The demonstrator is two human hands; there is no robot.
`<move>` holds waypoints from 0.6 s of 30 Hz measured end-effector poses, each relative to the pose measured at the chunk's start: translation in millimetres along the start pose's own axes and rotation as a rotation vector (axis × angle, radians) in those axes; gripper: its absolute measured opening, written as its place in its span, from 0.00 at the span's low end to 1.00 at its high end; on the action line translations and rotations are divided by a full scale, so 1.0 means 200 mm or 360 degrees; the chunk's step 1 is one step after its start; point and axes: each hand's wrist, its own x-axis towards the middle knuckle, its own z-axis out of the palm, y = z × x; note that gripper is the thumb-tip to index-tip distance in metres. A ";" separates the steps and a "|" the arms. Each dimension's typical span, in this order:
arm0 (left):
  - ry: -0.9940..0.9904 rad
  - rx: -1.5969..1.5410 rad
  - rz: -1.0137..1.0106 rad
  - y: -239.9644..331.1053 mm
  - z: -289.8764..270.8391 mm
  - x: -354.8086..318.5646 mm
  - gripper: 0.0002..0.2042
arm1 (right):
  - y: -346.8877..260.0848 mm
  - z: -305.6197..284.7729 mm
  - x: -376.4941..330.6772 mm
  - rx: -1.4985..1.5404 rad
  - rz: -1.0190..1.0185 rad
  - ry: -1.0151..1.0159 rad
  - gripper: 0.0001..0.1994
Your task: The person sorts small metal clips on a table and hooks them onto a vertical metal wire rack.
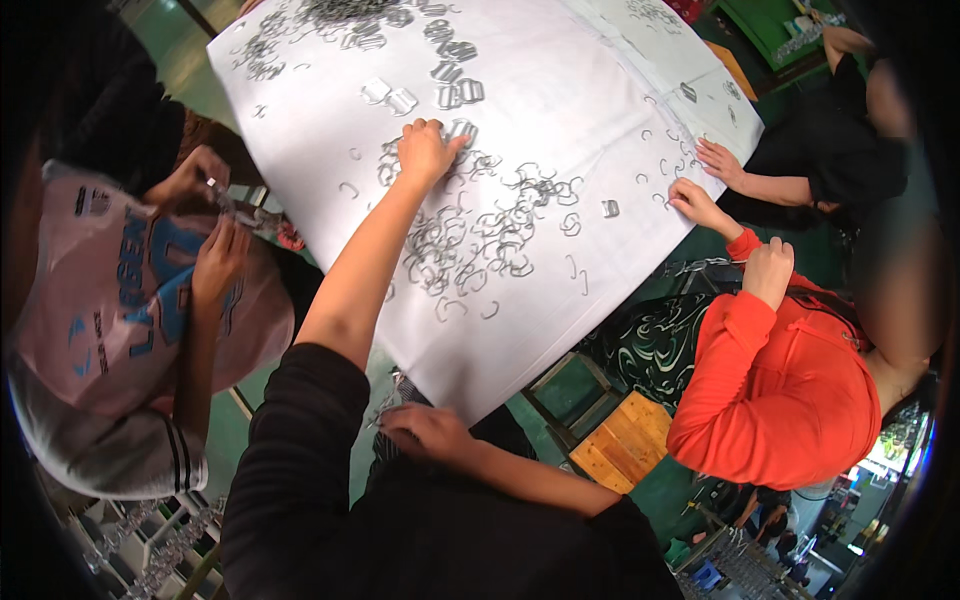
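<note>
Table (620, 262), white-covered, its near corner toward the wearer from where I stand.

Left hand (428, 152), one: black-sleeved arm stretched across the table, palm down, fingers bent, thumb spread to the right. The thumb lies beside a small stacked bundle (463, 131) of metal pieces, just right of the hand; I cannot tell whether the fingertips have hold of anything.

Right hand (432, 432), one: low, by the table's near corner, fingers partly bent and blurred. Some shiny metal bits (378, 412) show near the fingertips; grip cannot be told.

Loose curved metal pieces (510, 225), many: thin, grey, scattered over the middle of the table, nearer the wearer than the left hand.

Further stacked bundles (448, 70), several: in a line beyond the left hand.

Pale bundles (402, 101), two: side by side, just beyond the left hand.

Dark heap (345, 8), one: at the far edge of view.

Co-workers, three: a person in orange-red (790, 390) and a person in black (840, 170) at the right, each with a hand on the table; a person in a pale shirt (120, 300) at the left, handling a small shiny piece.

Wooden stool (625, 440), one: below the table's right side.
</note>
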 end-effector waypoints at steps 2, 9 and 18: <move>-0.0060 0.0182 -0.0070 0.06 0.09 0.11 0.27 | 0.02 -0.01 0.00 0.0083 0.0042 -0.0033 0.09; -0.0462 -0.0366 -0.0268 0.04 0.08 0.24 0.30 | 0.05 -0.02 0.02 0.0146 0.0125 -0.0171 0.09; -0.0507 -0.1694 -0.0708 -0.13 -0.87 -0.79 0.09 | 0.03 0.10 0.01 0.0037 0.0168 0.0174 0.09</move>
